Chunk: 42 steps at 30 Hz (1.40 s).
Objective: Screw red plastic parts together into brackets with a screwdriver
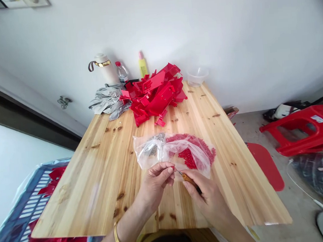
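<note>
**Small red piece and a screwdriver, close above the desk edge**

While pinched between thumb and fingertips of the left hand point(157, 179), small red piece point(172, 169), nearly hidden, so exact shape not possible to tell. Probably hard plastic, very light, smooth and a bit slippery; best held by its sides, fingers tight, because easy to drop. Right hand point(205, 196) closed around a screwdriver point(189, 179) with brown handle, thin metal tip pointing to the red piece and almost touching it. Rigid tool, light, good grip on the handle, not on the shaft.

Just behind both hands, on the wooden desk point(99, 178), clear plastic bags point(175, 153): soft, crinkly, sliding easily, full of many tiny red parts and, at the left end, small metal ones, maybe screws. Better lifted from under than by the loose film.

Farther back, heap of red plastic parts point(155, 93), stiff and angular, then grey cloth point(108, 100), a white flask point(104, 67), a water bottle point(122, 73), a yellow bottle point(142, 64), a clear cup point(197, 76) near the wall.
</note>
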Available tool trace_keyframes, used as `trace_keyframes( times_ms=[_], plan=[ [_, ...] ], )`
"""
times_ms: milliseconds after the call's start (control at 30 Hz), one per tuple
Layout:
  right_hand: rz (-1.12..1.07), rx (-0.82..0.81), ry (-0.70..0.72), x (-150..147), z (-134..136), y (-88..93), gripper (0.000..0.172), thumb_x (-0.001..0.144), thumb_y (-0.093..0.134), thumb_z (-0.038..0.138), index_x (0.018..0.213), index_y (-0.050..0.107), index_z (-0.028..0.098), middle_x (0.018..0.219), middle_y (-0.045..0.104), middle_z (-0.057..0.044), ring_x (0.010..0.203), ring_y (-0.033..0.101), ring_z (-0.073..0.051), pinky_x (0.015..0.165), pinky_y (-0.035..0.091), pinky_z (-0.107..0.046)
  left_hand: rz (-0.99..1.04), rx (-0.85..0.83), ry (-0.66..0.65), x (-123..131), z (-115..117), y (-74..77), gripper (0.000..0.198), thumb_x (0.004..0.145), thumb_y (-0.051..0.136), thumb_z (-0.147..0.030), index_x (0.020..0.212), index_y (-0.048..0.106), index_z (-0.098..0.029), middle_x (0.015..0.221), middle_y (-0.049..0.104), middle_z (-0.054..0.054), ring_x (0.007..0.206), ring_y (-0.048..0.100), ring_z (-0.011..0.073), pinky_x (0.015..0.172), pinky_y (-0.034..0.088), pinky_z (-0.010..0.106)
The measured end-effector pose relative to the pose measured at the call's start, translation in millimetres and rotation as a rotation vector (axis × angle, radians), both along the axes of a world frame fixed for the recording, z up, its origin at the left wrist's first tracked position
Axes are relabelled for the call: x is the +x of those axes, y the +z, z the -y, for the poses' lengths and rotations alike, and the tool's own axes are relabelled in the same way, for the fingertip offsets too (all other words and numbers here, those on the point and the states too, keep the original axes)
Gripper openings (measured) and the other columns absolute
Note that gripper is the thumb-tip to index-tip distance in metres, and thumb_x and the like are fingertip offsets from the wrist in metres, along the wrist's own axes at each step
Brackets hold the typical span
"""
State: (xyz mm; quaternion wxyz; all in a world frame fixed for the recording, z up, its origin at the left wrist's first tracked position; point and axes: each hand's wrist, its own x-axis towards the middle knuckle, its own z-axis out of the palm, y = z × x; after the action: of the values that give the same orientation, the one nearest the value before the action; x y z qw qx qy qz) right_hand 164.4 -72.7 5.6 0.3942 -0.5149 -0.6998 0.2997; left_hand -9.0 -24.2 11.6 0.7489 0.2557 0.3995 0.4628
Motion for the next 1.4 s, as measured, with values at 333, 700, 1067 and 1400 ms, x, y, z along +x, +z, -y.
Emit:
trace_keyframes(
  times_ms=[333,700,1067,1400],
  plan=[
    [0.102,0.012,0.028,-20.2,-2.2,8.4,0.024,0.1,0.048,0.023,0.12,0.062,0.02,0.104,0.074,-0.007,0.095,0.072,-0.019,0.082,0.056,-0.028,-0.046,0.129,-0.036,-15.0,14.9,-7.7,0.02,0.078,0.08,-0.033,0.087,0.074,-0.016,0.07,0.063,0.0,0.059,0.053,0.007,0.059,0.044,0.02],
    [-0.057,-0.141,-0.054,-25.6,-16.2,5.1,0.026,0.101,0.046,0.037,0.106,0.064,0.018,0.075,0.067,-0.002,0.066,0.064,-0.017,0.061,0.052,-0.024,-1.573,0.866,-0.284,-52.7,-68.9,-30.4,0.016,0.092,0.051,-0.014,0.092,0.066,-0.018,0.088,0.068,0.01,0.077,0.065,0.0229,0.069,0.048,0.031],
    [-0.047,-0.168,-0.019,-21.0,-22.6,-7.1,0.027,0.101,0.044,0.035,0.109,0.063,0.018,0.074,0.065,0.0,0.068,0.063,-0.016,0.064,0.049,-0.026,-1.75,0.877,-0.36,-46.7,-80.7,-50.2,0.018,0.094,0.045,-0.011,0.095,0.063,-0.016,0.092,0.068,0.013,0.079,0.066,0.0256,0.066,0.044,0.031],
    [0.005,-0.13,-0.005,-31.9,-29.3,-9.7,0.027,0.1,0.045,0.036,0.102,0.065,0.017,0.073,0.068,-0.002,0.063,0.063,-0.016,0.062,0.048,-0.026,-1.766,0.849,-0.357,-41.6,-81.1,-44.7,0.018,0.096,0.045,-0.015,0.096,0.063,-0.016,0.094,0.069,0.013,0.078,0.067,0.026,0.063,0.045,0.032]
  ],
)
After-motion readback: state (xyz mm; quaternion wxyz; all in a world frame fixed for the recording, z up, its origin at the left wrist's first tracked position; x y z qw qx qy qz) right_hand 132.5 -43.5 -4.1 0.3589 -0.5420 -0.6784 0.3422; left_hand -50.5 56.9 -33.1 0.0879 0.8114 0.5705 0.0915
